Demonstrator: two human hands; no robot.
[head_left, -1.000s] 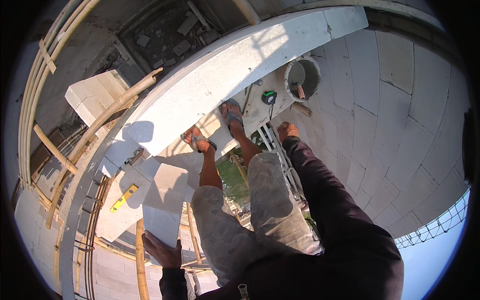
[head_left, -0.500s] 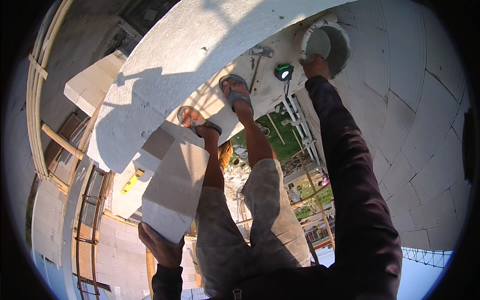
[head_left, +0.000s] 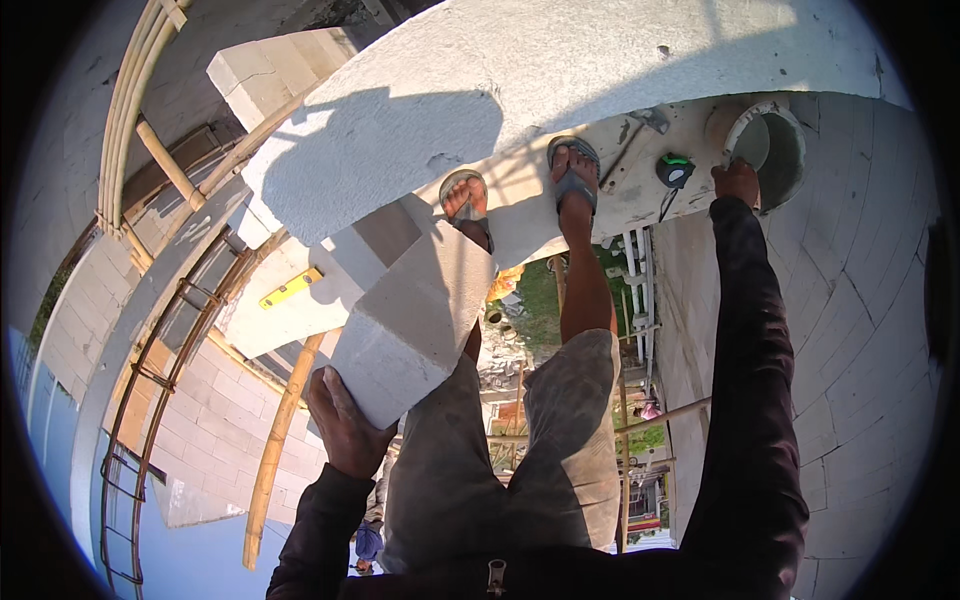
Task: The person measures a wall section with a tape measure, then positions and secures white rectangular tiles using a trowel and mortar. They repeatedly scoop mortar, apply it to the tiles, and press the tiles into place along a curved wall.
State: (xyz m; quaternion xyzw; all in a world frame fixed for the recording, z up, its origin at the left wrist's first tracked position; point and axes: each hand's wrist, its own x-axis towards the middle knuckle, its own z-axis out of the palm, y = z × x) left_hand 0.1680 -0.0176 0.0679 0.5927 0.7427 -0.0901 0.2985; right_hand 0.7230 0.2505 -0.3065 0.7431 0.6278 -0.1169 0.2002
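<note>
My left hand [head_left: 346,423] grips the near end of a pale grey building block [head_left: 410,315], its fingers wrapped around the lower corner. The block is tilted, its far end close to my left foot. Out to the right, my right hand [head_left: 737,182] is closed at the near rim of a mortar-stained bucket [head_left: 795,150]; its fingers seem to hold that rim, though their tips are partly hidden. Inside the bucket, a rounded grey surface shows. Left of the right hand lies a black and green tape measure [head_left: 675,170].
A thick, pale wall top [head_left: 560,60] curves across the far side. A yellow spirit level [head_left: 291,287] lies at left, near bamboo poles [head_left: 270,450] and a rusty rebar frame [head_left: 150,375]. Below my sandalled feet [head_left: 573,170] is a drop to the ground. A block wall [head_left: 860,300] rises at right.
The view has shifted, so the block, bucket and feet appear farther right. My left hand still holds the block, and my right hand stays at the bucket's rim.
</note>
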